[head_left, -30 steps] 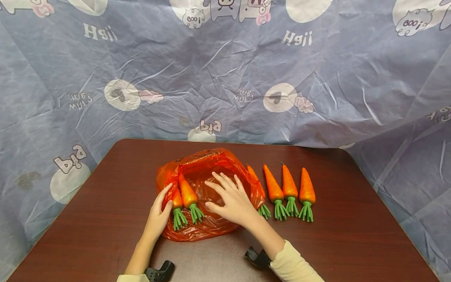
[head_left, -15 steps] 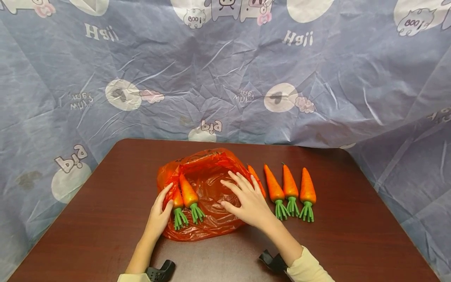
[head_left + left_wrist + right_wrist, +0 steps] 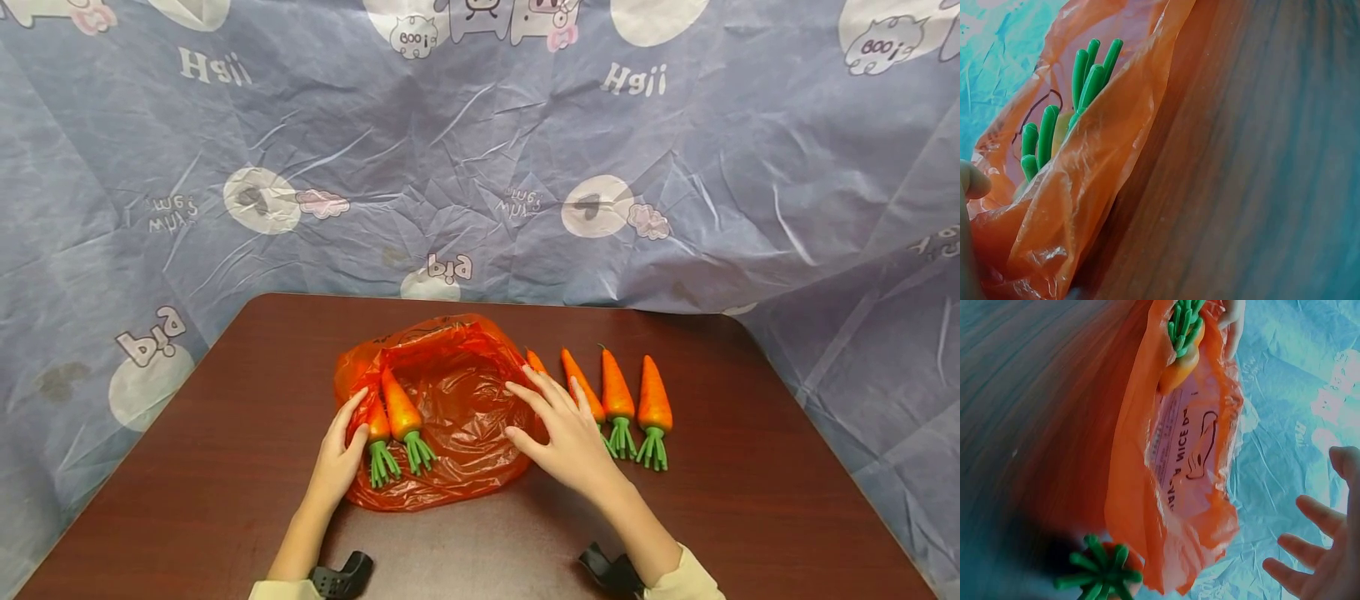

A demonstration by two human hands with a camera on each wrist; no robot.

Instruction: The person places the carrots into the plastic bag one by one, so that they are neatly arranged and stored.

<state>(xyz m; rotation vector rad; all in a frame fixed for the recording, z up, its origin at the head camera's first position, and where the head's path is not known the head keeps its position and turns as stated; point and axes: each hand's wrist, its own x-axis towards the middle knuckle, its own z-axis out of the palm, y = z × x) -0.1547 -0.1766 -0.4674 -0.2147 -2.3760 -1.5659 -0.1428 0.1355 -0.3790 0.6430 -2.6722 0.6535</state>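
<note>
An orange-red plastic bag [image 3: 465,408] lies with its mouth toward the person. Two carrots with green tops sit side by side at its left; one [image 3: 401,407] shows almost whole. My left hand [image 3: 335,458] holds the bag's left edge between thumb and fingers; its thumb [image 3: 975,181] shows in the left wrist view. By the bag's right edge is my right hand [image 3: 573,442], fingers spread and holding nothing; it partly covers two carrots outside. In the right wrist view these spread fingers [image 3: 1310,550] are apart from the bag [image 3: 1132,444].
Several carrots lie in a row right of the bag, among them a middle one [image 3: 617,387] and the rightmost [image 3: 655,396]. A patterned blue-grey cloth [image 3: 450,125] hangs behind the brown table [image 3: 750,500].
My right hand has moved right, from over the bag's opening to its right edge and the nearer carrots. The left hand and the carrots in the bag have stayed put.
</note>
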